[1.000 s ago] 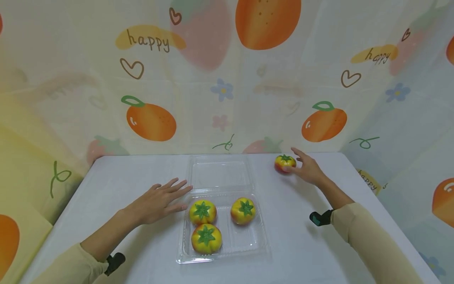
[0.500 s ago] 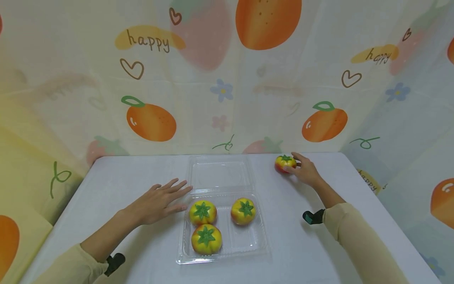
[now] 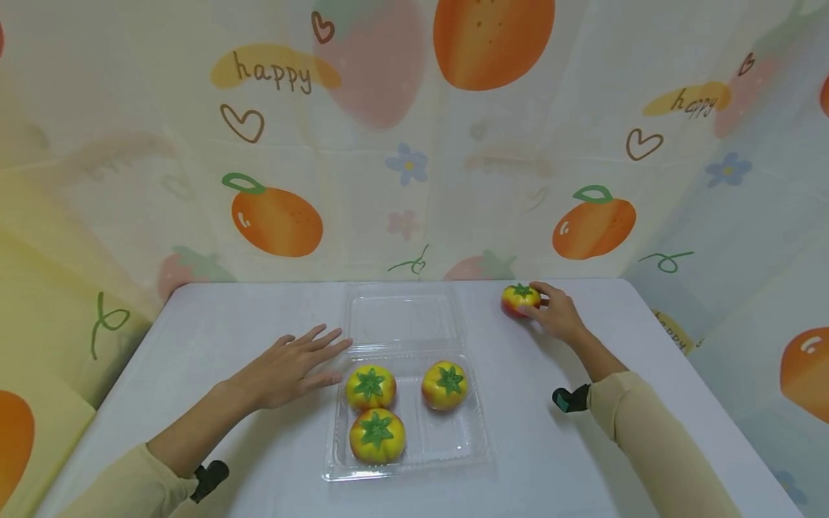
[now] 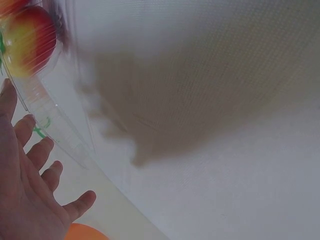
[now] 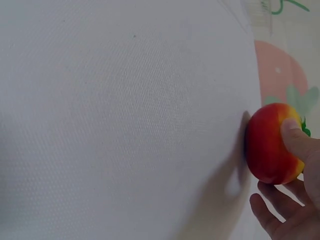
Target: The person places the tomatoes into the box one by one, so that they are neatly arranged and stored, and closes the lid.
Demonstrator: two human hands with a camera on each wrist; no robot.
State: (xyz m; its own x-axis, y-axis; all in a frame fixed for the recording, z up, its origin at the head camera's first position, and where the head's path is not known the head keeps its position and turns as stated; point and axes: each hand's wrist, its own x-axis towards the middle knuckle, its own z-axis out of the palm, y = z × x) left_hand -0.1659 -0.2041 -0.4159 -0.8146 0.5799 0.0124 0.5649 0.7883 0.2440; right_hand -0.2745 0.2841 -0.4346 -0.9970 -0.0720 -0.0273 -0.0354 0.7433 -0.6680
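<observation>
At the far right of the table, a yellow-red toy tomato [image 3: 520, 300] with a green star-shaped top rests on the white cloth. My right hand [image 3: 558, 313] grips its right side, the thumb [image 5: 295, 135] on the near face and fingers bent behind. Three similar toy tomatoes sit in a clear plastic clamshell box: two on the left, the back one [image 3: 370, 387] and the front one [image 3: 377, 436], and one on the right [image 3: 444, 385]. Palm down, my left hand [image 3: 291, 370] hovers by the box's left edge, fingers spread and holding nothing.
The clear box [image 3: 447, 453] lies open, its lid [image 3: 403, 316] folded back flat towards the wall. White cloth covers the table [image 3: 227, 324]. A fruit-printed curtain [image 3: 363, 216] hangs behind it and along both sides.
My right hand has come slightly left and its raised fingers have curled in against the toy tomato. The left hand and the box stay as they were.
</observation>
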